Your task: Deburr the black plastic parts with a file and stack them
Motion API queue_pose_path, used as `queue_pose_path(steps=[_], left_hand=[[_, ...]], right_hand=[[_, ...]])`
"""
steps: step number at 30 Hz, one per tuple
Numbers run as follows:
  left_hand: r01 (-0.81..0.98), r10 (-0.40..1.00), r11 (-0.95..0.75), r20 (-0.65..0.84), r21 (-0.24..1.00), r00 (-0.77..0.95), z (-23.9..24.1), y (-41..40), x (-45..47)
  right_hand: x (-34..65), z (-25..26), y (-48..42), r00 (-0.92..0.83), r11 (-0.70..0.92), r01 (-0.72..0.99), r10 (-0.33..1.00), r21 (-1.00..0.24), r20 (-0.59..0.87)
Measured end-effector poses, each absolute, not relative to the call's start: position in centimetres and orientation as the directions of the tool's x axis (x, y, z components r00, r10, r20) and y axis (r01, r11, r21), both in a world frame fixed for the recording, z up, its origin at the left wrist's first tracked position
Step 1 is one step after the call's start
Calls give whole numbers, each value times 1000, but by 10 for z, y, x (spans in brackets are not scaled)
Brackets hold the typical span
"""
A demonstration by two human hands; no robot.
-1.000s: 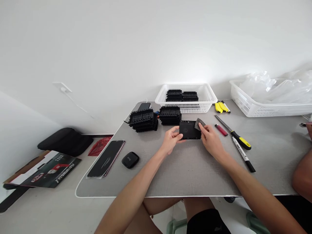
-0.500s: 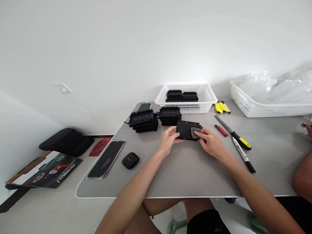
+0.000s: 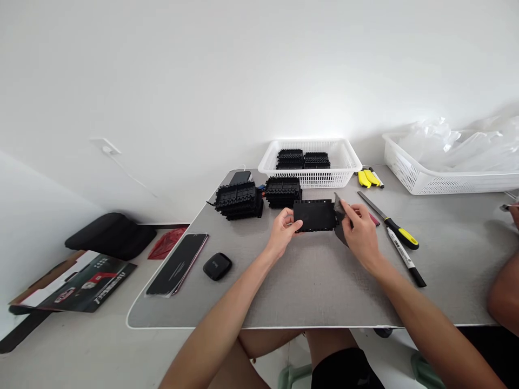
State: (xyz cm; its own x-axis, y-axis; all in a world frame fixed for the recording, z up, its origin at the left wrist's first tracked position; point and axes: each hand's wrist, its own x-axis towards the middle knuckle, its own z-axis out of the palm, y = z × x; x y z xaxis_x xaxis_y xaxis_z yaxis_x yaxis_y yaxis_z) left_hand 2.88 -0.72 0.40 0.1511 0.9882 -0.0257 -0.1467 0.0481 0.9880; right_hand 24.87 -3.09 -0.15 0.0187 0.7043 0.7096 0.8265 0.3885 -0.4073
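My left hand (image 3: 283,232) grips the left end of a flat black plastic panel (image 3: 314,216), its thumb on the face and fingers behind. The panel is held above the table, its notched edges showing. At its right end, my right hand (image 3: 360,232) is closed on a piece of grey sandpaper (image 3: 339,208), which is bent and hangs past the panel's edge. Whether the sandpaper touches that edge I cannot tell. Just behind the panel stands a stack of similar black panels (image 3: 283,192), with another stack (image 3: 237,200) to its left.
A white basket (image 3: 316,177) holds more black panels; another basket (image 3: 446,183) holds plastic bags. Right of my hand lie a file (image 3: 389,221), a marker (image 3: 405,256) and a partly hidden red lighter (image 3: 374,220). A phone (image 3: 177,265) and black case (image 3: 217,266) lie left. Another person's arm (image 3: 505,292) is at right.
My right hand has moved right, taking the sandpaper off the panel's face to its right end. The panel now faces me more squarely; my left hand keeps its hold.
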Motion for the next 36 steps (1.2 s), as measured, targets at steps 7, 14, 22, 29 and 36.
queue_pose_path(steps=[7,14,22,29,36], left_hand=[[-118,990,-29,44,993,130,3,-7,30],[-282,1000,-21,19,959,-12,6,-3,26],[-194,998,-57,51,979,-35,6,-2,23],[-84,989,-89,98,992,108,0,-14,44],[-189,994,-98,89,977,-58,5,-7,30]], right_hand=[[248,-5,-28,-103,394,874,721,-283,685],[238,-10,-35,-317,427,892,824,-149,470],[241,-1,-37,40,431,787,677,-441,734],[238,-5,-28,-162,475,818,732,-325,662],[224,-13,-42,-407,519,829,815,-208,413]])
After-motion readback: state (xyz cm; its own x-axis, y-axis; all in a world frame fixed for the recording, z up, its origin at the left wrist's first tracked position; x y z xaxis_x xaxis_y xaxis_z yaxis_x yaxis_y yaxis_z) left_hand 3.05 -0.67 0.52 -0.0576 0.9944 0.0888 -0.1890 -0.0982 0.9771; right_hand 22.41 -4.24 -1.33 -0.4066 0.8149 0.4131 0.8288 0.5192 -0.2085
